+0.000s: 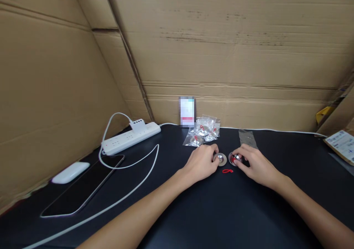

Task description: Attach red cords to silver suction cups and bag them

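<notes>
Two small silver finger cymbals lie side by side on the black table. My left hand (201,161) has its thumb and fingers closed on the edge of the left cymbal (222,158). Over the right cymbal (230,158), my right hand (256,163) is closed, thumb and fingertips at its middle, where something red shows; the fingers partly hide it. A loose red cord loop (227,171) rests on the table just in front of the two cymbals. Beyond my right hand lies a clear plastic bag (247,137), flat.
Several bagged cymbals (203,131) with red loops lie at the back, beside an upright screen (187,111). Leftward are a white power strip (129,138), its cable, a dark phone-like slab (83,188) and a white case (71,172). Cardboard walls (235,65) enclose the table.
</notes>
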Demonstrator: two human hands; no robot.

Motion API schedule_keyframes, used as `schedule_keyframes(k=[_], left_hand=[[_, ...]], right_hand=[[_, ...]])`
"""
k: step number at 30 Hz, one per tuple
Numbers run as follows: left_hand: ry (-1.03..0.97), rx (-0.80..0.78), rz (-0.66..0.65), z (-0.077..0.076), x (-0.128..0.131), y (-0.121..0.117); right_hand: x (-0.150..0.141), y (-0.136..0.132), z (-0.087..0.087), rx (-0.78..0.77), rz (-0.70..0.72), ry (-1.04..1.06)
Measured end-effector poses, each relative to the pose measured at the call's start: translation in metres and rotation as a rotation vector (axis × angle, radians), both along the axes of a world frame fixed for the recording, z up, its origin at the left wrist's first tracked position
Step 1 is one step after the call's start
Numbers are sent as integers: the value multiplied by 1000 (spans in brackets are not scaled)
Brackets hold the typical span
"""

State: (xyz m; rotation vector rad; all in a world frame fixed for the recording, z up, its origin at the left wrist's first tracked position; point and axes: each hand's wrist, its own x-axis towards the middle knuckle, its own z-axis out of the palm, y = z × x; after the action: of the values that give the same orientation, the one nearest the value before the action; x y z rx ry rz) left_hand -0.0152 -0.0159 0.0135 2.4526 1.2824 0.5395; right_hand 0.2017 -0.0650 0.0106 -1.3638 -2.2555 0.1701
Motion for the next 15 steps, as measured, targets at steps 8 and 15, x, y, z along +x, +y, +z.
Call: schedule_keyframes(k=[8, 15], left_hand=[[-26, 244, -37, -2, 5, -8], [-129, 248, -382, 5, 10, -20]], right_hand=[[-6, 0, -5, -31, 41, 41], [-7, -1, -7, -43, 26, 3]])
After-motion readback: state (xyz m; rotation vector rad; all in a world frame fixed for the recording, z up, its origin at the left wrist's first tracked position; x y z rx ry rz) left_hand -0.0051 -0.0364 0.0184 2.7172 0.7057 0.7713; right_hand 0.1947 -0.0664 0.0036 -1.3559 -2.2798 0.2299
